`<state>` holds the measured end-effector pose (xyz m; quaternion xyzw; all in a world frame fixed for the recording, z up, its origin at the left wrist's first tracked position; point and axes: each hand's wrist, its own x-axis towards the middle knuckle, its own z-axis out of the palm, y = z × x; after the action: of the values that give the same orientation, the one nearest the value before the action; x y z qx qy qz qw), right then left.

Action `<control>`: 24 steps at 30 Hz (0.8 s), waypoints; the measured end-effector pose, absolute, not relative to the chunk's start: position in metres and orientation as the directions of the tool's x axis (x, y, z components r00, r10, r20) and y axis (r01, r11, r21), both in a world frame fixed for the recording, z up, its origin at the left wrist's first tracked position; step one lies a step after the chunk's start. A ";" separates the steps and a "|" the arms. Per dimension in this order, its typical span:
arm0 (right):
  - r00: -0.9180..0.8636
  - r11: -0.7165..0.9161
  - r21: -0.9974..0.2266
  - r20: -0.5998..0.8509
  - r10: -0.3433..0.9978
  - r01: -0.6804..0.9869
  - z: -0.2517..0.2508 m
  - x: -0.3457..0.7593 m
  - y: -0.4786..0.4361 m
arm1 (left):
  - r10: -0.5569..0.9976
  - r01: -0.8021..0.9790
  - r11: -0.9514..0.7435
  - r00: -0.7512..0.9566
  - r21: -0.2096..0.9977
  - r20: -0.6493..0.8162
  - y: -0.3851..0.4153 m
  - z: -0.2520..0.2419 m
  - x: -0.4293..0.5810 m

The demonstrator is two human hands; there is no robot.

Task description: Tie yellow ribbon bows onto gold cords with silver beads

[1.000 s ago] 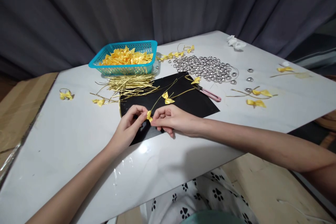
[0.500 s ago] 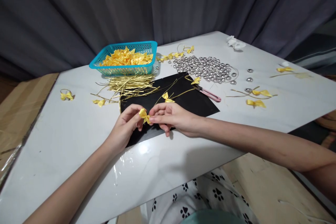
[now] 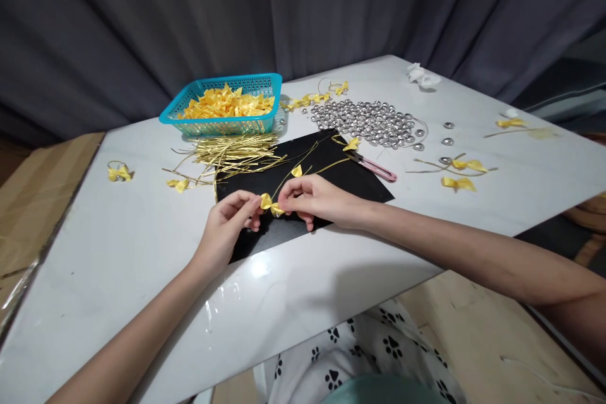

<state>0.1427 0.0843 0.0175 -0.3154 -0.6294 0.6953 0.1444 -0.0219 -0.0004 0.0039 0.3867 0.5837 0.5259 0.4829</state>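
Between my two hands is a small yellow ribbon bow (image 3: 271, 204), held over the front part of a black sheet (image 3: 258, 238). My left hand (image 3: 235, 214) pinches its left end between thumb and index finger. At the bow's right end, my right hand (image 3: 310, 200) is closed in a pinch too. A small shiny bit shows under the bow's middle, too small to make out. Just behind my right hand, another yellow bow (image 3: 297, 171) lies on the sheet beside thin gold wires (image 3: 331, 166).
A blue basket (image 3: 220, 120) of yellow bows stands at the back left, with gold wire strips (image 3: 237, 150) before it. Silver beads (image 3: 369, 123) are heaped behind pink-handled cutters (image 3: 376, 169). Loose bows (image 3: 459, 184) lie at right. A cardboard box (image 3: 42, 189) adjoins the table's left edge.
The bow has shifted slightly right and turned, so it now stretches between both hands' fingertips. My right hand has moved a little up and right, and its grip on the bow's end shows more plainly.
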 end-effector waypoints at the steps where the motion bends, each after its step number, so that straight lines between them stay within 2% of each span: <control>1: -0.762 -0.168 -0.965 -0.262 0.592 0.201 0.018 0.143 0.085 | 0.957 -0.050 0.153 -0.240 0.987 -0.161 0.000 0.004 -0.021; 6: -0.754 -0.196 -0.967 -0.249 0.607 0.162 0.014 0.142 0.089 | 0.954 -0.051 0.180 -0.233 0.982 -0.187 -0.001 0.004 -0.022; 12: -0.770 0.002 -0.988 -0.118 0.627 0.153 0.008 0.136 0.092 | 0.956 0.029 0.215 -0.209 0.976 -0.204 0.001 0.003 -0.022; 21: -0.685 -0.060 -0.984 -0.162 0.710 0.170 0.008 0.135 0.094 | 0.956 0.163 0.237 -0.213 0.958 -0.200 0.001 0.008 -0.018; 24: -0.720 -0.018 -0.983 -0.145 0.679 0.180 0.005 0.136 0.096 | 0.961 0.187 0.230 -0.200 0.955 -0.192 0.000 0.012 -0.015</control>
<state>0.1361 0.0960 0.0055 -0.3193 -0.6727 0.6382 0.1954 -0.0149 -0.0004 0.0118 0.4462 0.6433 0.4312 0.4484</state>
